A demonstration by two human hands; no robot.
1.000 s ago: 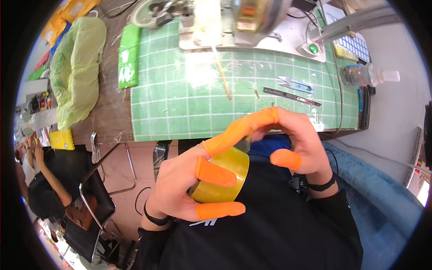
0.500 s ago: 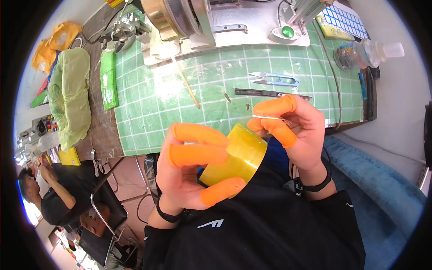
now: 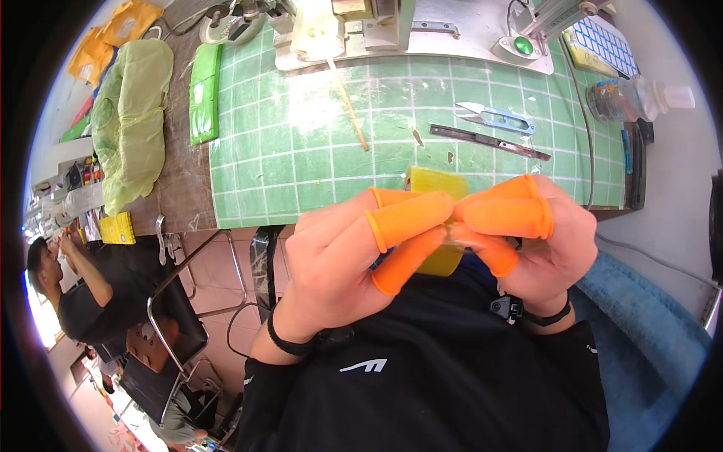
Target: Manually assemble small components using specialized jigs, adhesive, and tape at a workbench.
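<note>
A roll of yellow see-through tape (image 3: 437,181) is up between my hands, just off the table's near edge. My left hand (image 3: 335,248), with orange finger cots on, is closed at the roll's front, thumb and fingers pinched together. My right hand (image 3: 553,233), also in orange cots, is closed too, its fingertips meeting those of the left in front of the roll. What the right fingertips pinch is hidden and slightly blurred. The roll's middle lies behind my fingers; only its upper and lower parts show.
Beyond my hands, on a green gridded mat (image 3: 256,166), lie thread snips (image 3: 497,118), a dark metal strip (image 3: 489,142) and a thin wooden stick (image 3: 350,109). A metal machine (image 3: 482,49) stands at the back. A plastic bottle (image 3: 621,98) is at right. Another person (image 3: 83,279) sits at left.
My right hand has come in to meet the left; the thin strand it pinched is no longer visible. The tape roll has turned and moved up and right. The view has shifted.
</note>
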